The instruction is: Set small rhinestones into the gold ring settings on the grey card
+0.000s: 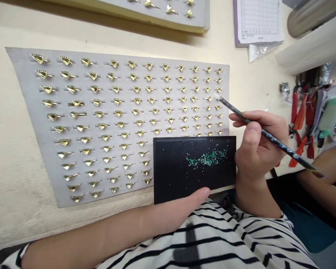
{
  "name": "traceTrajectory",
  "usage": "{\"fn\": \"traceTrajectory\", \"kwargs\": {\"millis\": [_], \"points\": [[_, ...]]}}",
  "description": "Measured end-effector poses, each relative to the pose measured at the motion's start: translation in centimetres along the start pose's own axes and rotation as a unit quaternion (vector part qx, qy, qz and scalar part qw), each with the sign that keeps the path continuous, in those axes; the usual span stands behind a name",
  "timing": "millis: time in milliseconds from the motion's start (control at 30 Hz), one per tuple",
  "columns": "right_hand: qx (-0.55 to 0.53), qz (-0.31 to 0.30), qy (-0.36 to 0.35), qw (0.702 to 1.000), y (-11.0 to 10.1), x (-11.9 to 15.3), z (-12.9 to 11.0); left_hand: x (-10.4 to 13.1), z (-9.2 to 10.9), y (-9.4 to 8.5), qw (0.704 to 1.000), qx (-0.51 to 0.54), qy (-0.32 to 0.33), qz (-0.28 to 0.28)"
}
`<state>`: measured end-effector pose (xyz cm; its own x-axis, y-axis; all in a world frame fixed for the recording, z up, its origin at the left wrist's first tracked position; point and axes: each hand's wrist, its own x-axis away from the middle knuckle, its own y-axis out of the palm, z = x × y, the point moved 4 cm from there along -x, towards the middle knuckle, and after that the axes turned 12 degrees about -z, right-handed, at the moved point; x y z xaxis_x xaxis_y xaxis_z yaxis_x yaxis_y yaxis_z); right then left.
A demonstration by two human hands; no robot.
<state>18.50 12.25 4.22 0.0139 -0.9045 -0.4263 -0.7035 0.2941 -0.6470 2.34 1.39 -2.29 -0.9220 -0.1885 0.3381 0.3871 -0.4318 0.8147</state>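
My right hand [257, 140] pinches a dark patterned stick [277, 142] with a pale tip. That tip is over the right edge of a grey sheet [100, 201], close to the small gold rings [137, 100] set in rows on it. With its thumb along the near edge, my left hand [182, 207] holds a black tray [170, 175]; its other fingers are hidden underneath. Tiny green and clear stones [208, 159] lie scattered on the tray, which overlaps the lower right part of the sheet.
Another ring-bearing board [182, 24] lies at the top. A paper pad [259, 22] is at the upper right. Red-handled pliers [299, 112], a green-and-clear item [329, 112] and a grey cylinder [310, 16] stand right. Another person's arm [327, 186] shows at the right edge.
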Motion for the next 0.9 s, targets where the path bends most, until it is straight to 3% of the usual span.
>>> {"fn": "traceTrajectory", "kwargs": {"millis": [167, 467, 700, 900], "points": [[0.0, -0.016, 0.009, 1.0, 0.1, -0.1, 0.0, -0.1, -0.1, -0.1, 0.998, -0.027, -0.043, 0.029], [0.003, -0.02, 0.018, 1.0, 0.2, -0.1, 0.2, -0.1, -0.9, -0.3, 1.0, 0.016, -0.018, 0.005], [-0.012, -0.021, 0.022, 0.999, 0.2, 0.0, 0.3, -0.7, 0.1, 0.5, 0.998, 0.057, -0.019, -0.019], [-0.008, -0.018, 0.024, 1.0, 0.1, 0.0, 0.2, -0.3, -0.5, 0.3, 0.997, 0.042, -0.06, -0.006]]}}
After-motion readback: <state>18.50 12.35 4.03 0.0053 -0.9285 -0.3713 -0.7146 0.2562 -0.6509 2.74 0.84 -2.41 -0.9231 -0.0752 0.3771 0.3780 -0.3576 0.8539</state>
